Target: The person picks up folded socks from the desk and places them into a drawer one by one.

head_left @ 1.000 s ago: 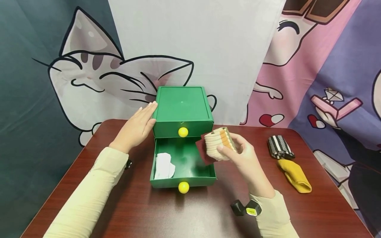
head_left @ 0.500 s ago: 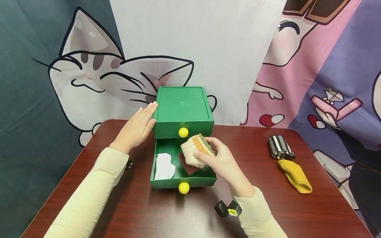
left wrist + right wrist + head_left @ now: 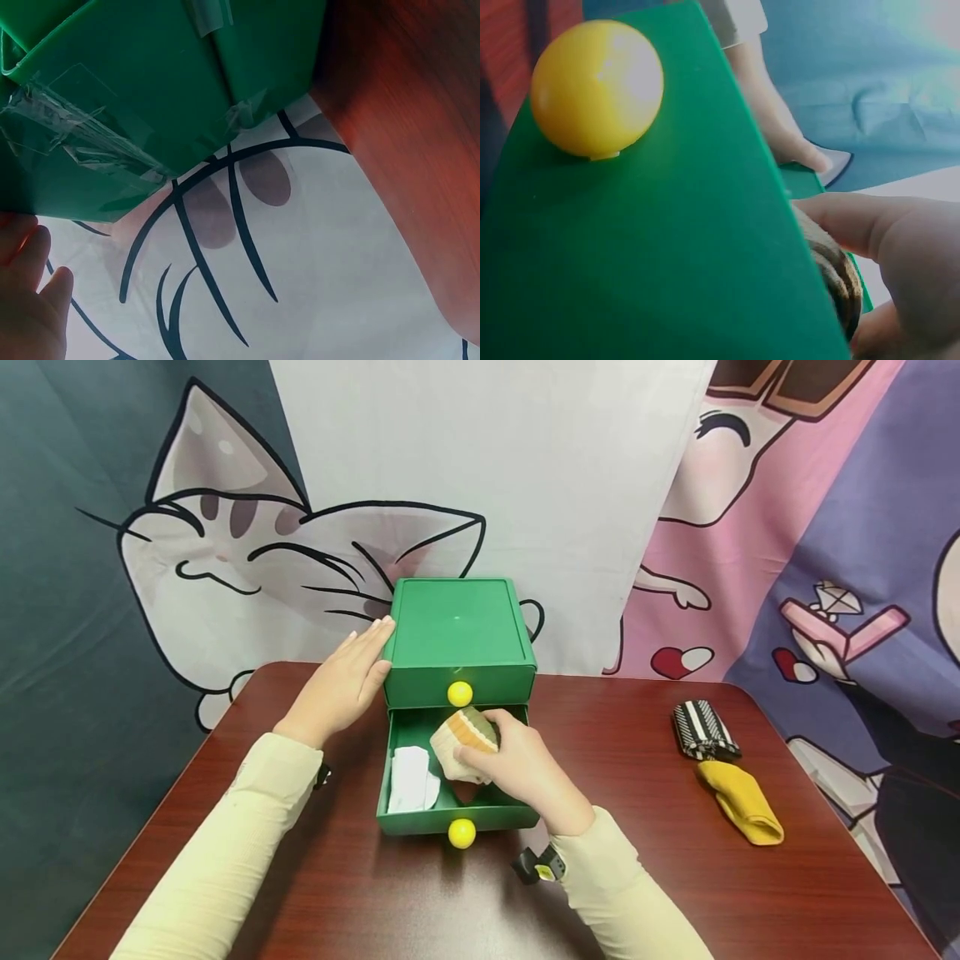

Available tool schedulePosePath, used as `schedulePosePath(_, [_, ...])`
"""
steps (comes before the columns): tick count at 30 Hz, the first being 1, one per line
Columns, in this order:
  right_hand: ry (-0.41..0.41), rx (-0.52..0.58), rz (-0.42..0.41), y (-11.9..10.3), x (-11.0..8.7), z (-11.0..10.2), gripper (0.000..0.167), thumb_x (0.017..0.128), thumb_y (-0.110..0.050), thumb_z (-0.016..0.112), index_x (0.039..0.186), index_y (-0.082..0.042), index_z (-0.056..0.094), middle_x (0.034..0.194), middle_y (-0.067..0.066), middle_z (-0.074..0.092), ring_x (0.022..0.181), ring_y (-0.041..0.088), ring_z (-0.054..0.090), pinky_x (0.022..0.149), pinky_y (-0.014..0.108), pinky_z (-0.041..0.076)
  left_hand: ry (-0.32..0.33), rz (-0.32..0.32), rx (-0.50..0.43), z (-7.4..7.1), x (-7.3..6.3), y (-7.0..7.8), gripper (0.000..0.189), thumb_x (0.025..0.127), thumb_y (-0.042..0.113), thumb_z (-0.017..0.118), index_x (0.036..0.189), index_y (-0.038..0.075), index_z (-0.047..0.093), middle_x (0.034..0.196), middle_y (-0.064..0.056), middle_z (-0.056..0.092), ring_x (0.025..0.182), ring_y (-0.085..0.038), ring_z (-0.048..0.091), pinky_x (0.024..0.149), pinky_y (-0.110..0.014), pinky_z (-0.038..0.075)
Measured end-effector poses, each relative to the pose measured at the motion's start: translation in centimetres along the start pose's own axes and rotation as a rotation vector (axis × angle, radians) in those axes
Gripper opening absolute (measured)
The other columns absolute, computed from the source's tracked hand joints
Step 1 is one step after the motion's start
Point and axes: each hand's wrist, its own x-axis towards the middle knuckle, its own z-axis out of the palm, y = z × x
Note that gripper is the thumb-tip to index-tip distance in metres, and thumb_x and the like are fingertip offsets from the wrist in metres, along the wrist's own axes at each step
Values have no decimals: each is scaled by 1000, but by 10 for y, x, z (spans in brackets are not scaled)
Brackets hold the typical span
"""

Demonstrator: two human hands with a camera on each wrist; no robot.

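My right hand (image 3: 531, 767) pinches a folded ribbed sock (image 3: 456, 745), cream with orange and olive bands, between thumb and fingers. It holds the sock inside the pulled-out lower drawer (image 3: 491, 820) of a green box (image 3: 457, 622). A dark red part (image 3: 467, 791) shows under the sock. On the drawer's left side lies a folded white sock (image 3: 410, 781). In the right wrist view the drawer front hides most of the held sock (image 3: 832, 266). With straight fingers, my left hand (image 3: 337, 681) rests against the box's left side.
On the table (image 3: 450, 902) at the right lie a folded black-and-white striped sock (image 3: 705, 731) and a folded yellow sock (image 3: 742, 802). Yellow ball knobs sit on the upper drawer (image 3: 460, 694) and the lower one. A printed cloth (image 3: 480, 485) hangs behind.
My right hand has moved left with the cream sock, from the drawer's right edge to lower down inside the drawer, beside the white sock. The left hand has stayed against the box.
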Motion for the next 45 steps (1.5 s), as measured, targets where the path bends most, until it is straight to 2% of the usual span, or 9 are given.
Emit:
schedulePosePath(5, [-23,-39,16,0,7,8,62,90,-32,72,139,0,51,103,9,66,80,19,62,62,28,55,-3,-6,-1,1,-1,0,60,112,38,33,158,0,31,162,-15,33,151,-32,29,125,-49,16])
schedulePosePath(16, [-42,-188,3,-5,4,12,49,94,-33,67,122,5,54,90,10,62,75,21,60,63,30,53,-4,-7,-8,1,0,-1,61,112,40,33,158,0,30,163,-14,32,151,-31,28,126,-48,15])
schedulePosePath(19, [-40,-253,-8,-8,1,11,42,95,-34,66,111,3,56,83,9,61,71,20,59,62,31,52,-2,-4,-9,1,0,-1,61,112,40,32,158,0,31,163,-15,33,151,-31,29,126,-48,15])
schedulePosePath(22, [-27,-305,-9,-11,-2,8,34,94,-34,66,90,-1,59,73,6,56,64,19,55,57,29,47,-1,-3,-9,1,0,-2,61,112,39,32,158,0,31,163,-15,33,151,-31,29,126,-47,15])
schedulePosePath(25, [-3,-343,-5,-14,-4,4,37,94,-33,66,71,-7,54,64,2,47,57,17,49,51,27,40,1,-3,-10,1,0,-2,61,112,39,32,158,0,31,163,-15,33,151,-31,29,126,-47,15])
schedulePosePath(27, [11,-353,2,-16,-4,2,41,94,-31,68,64,-9,52,61,0,40,54,16,44,49,26,36,3,-2,-10,1,0,-2,61,112,39,32,158,0,31,162,-15,33,151,-31,29,126,-48,15])
schedulePosePath(29, [25,-344,11,-16,-5,0,38,93,-30,71,67,-7,55,61,-1,38,54,15,43,49,25,34,4,0,-10,1,0,-2,61,112,40,32,158,0,31,162,-15,33,151,-31,29,125,-49,16])
schedulePosePath(35, [43,-286,4,-14,-9,-6,25,91,-22,75,99,1,69,66,3,52,59,16,48,52,26,39,-5,-5,-7,2,0,-2,60,112,39,32,158,0,31,162,-15,33,151,-31,28,126,-47,15])
schedulePosePath(45, [167,-157,-119,-6,-18,-23,12,93,-21,71,96,-9,74,85,0,69,77,16,62,72,34,55,-1,-6,-15,2,0,-3,60,112,38,33,158,1,30,163,-15,33,151,-31,28,125,-50,16])
